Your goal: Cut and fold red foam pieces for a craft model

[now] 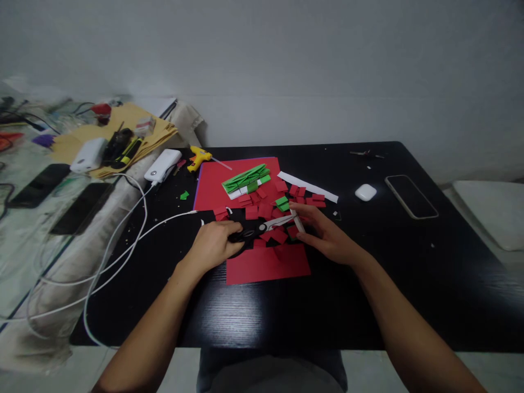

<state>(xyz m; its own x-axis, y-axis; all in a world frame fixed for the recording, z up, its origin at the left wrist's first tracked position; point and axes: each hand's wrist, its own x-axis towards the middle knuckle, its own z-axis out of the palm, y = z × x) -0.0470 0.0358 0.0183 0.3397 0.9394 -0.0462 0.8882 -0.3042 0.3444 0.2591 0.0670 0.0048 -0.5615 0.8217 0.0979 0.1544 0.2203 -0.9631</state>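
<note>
My left hand [215,243] is closed round the black handles of a pair of scissors [248,233], whose blades point right. In my right hand [323,232] a narrow white paper strip [298,221] is pinched between thumb and fingers. The blade tips reach this strip; whether they are cutting into it I cannot tell. Small folded red paper pieces [279,236] lie scattered under and around the scissors. Among them sits a folded green piece [282,204]. Nearer to me is a flat red paper sheet [268,267].
Behind the hands are folded green strips [248,177] on red sheets [208,185] and a long white strip [309,187]. A yellow glue gun [199,158] and a white power bank [162,166] with cables lie left. On the right are a white earbud case [365,192] and a phone [411,196].
</note>
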